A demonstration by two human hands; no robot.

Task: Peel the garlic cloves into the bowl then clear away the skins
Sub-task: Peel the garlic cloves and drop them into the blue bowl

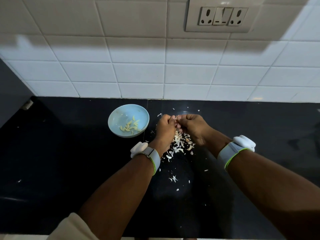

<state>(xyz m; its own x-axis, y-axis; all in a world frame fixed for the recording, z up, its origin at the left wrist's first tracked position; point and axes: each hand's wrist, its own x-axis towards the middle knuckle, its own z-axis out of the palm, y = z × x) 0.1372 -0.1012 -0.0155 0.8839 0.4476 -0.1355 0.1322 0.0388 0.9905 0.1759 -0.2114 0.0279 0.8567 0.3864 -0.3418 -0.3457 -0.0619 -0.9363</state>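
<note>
Both hands' grip (176, 121) over skins (181, 143)

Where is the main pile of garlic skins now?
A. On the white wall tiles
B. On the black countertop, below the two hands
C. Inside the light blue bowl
B: the pale papery garlic skins lie heaped on the black countertop, under the left hand and right hand.

A home kitchen — a black stone counter (69, 161) runs along a wall of white tiles (138, 73), with a double wall socket (223, 16) above and a small bowl (128, 120) of peeled garlic.
</note>
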